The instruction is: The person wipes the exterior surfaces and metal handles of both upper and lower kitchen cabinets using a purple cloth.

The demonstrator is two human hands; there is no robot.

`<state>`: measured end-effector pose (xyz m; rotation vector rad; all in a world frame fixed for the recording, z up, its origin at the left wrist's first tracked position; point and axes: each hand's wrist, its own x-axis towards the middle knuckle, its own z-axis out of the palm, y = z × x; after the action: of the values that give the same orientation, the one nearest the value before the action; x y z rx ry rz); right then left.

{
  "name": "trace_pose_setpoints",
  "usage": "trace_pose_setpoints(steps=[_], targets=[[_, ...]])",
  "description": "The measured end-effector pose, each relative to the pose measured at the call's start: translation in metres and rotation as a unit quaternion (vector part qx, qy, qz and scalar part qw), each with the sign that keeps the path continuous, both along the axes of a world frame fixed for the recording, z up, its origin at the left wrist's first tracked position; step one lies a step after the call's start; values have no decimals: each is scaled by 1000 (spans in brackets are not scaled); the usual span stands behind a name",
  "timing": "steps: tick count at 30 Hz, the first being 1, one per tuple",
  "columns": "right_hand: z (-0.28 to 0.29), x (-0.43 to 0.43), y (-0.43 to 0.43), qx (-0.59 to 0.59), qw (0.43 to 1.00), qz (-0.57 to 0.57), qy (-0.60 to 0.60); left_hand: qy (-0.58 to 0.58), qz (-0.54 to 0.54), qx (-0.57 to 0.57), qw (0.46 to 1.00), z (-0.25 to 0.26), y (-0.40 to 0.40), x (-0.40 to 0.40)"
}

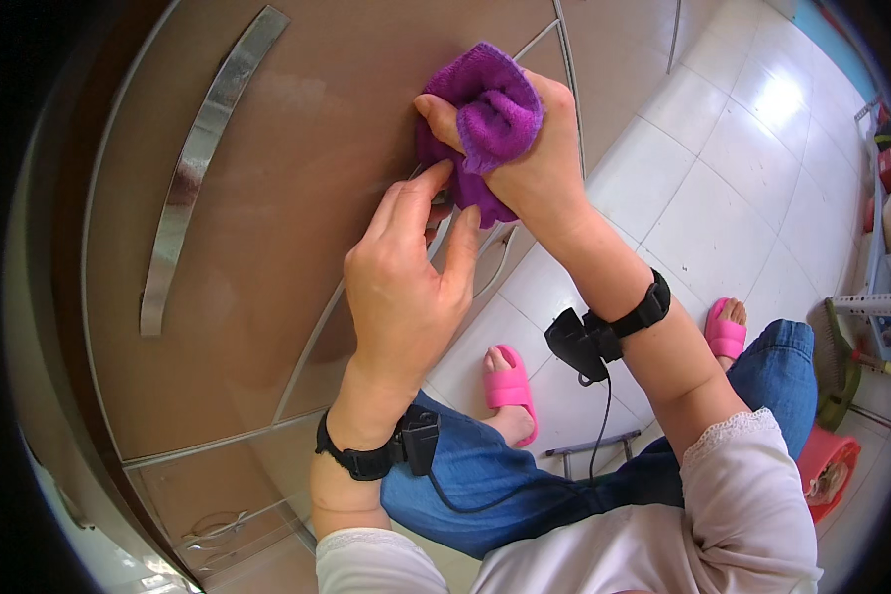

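Note:
A bunched purple cloth [499,119] is gripped in my right hand [546,167], its folds bulging between thumb and fingers. The cloth is against or just in front of a brown glossy cabinet front [289,185]; the contact itself is hidden. Just below it, my left hand [408,275] has thumb and fingers spread, with the fingertips at the cloth's lower edge. Part of a curved metal handle [499,260] shows beside the left thumb. Each wrist wears a black strap with a small device and a cable.
A long shiny metal handle [204,174] runs along the left cabinet door. Lower down is a drawer with a smaller handle [219,526]. White floor tiles [713,200] lie to the right, near a metal shelf [872,303], a broom [835,360] and a red bin [831,464].

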<state>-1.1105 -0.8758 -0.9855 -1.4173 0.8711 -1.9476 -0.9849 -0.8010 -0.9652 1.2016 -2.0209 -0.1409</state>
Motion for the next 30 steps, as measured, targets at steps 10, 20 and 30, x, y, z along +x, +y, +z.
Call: trace_pose_setpoints(steps=[10, 20, 30], targets=[[-1, 4, -6, -26, 997, -73, 3, -5, 21, -4, 1000, 2, -1, -10], [-1, 10, -11, -92, 994, -8, -64, 33, 4, 27, 999, -1, -1, -5], [16, 2, -77, -265, 924, -243, 126, -103, -23, -32, 994, -8, -42, 3]])
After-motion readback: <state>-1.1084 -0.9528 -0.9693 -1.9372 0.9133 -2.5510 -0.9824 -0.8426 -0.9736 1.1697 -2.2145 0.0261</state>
